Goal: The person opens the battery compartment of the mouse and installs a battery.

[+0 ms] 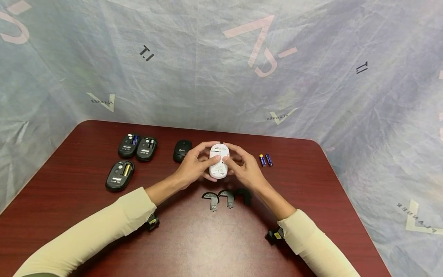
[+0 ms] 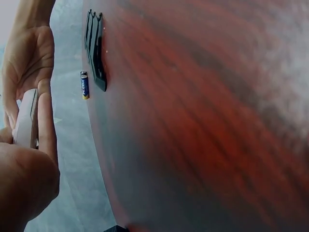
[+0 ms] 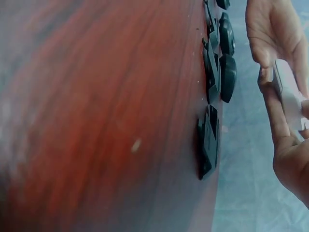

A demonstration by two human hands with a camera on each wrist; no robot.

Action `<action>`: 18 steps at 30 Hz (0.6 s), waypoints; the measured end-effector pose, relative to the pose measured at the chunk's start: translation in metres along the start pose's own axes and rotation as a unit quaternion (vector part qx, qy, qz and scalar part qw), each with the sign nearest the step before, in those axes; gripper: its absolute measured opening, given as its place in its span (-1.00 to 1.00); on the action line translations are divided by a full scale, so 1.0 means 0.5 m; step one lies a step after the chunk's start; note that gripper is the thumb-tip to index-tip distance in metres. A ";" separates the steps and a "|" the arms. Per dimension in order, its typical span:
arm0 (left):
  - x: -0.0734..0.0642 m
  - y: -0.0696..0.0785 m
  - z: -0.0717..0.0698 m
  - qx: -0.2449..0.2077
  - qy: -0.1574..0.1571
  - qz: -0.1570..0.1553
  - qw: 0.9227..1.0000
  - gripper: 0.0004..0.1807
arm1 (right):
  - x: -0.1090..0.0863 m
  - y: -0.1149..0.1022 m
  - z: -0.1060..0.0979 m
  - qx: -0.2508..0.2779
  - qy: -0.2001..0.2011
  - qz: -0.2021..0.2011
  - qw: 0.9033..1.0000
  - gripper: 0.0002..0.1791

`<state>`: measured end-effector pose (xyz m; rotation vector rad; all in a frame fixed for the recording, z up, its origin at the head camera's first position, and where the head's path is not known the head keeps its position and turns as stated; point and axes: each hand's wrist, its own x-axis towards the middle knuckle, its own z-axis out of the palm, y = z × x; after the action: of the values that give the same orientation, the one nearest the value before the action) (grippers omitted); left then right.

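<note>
A white computer mouse (image 1: 219, 172), its underside facing up, is held above the table between both hands. My left hand (image 1: 195, 164) grips its left side, with the thumb on the underside and the fingers curled round the edge. From the other side my right hand (image 1: 246, 169) holds it the same way, the two thumbs nearly meeting in the middle. In the left wrist view the white mouse (image 2: 26, 118) shows edge-on between the palms. The right wrist view also has the mouse (image 3: 288, 94) pinched between thumbs and fingers.
Three black mice lie belly-up at the left, the nearest (image 1: 119, 176) showing a gold battery. A black mouse (image 1: 182, 150) stands upright beside my left hand. Two blue batteries (image 1: 265, 160) lie to the right. Several black battery covers (image 1: 227, 198) lie nearer me on the reddish table (image 1: 194, 246).
</note>
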<state>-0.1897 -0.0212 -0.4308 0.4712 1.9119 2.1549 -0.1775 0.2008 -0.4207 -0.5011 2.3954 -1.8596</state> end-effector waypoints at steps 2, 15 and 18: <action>0.002 0.001 -0.002 0.002 -0.004 0.000 1.000 -0.38 | 0.001 0.000 -0.001 0.007 0.002 0.002 1.000 -0.44; 0.004 -0.005 0.000 0.011 0.006 -0.018 1.000 -0.39 | 0.017 -0.013 -0.003 -0.022 0.057 -0.049 0.997 -0.57; 0.002 -0.010 0.001 0.013 0.002 -0.020 1.000 -0.38 | 0.022 -0.015 -0.004 -0.032 0.087 -0.049 0.994 -0.58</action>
<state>-0.1905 -0.0200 -0.4354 0.4295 1.9370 2.1098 -0.1866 0.1979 -0.4113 -0.4885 2.5941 -1.9459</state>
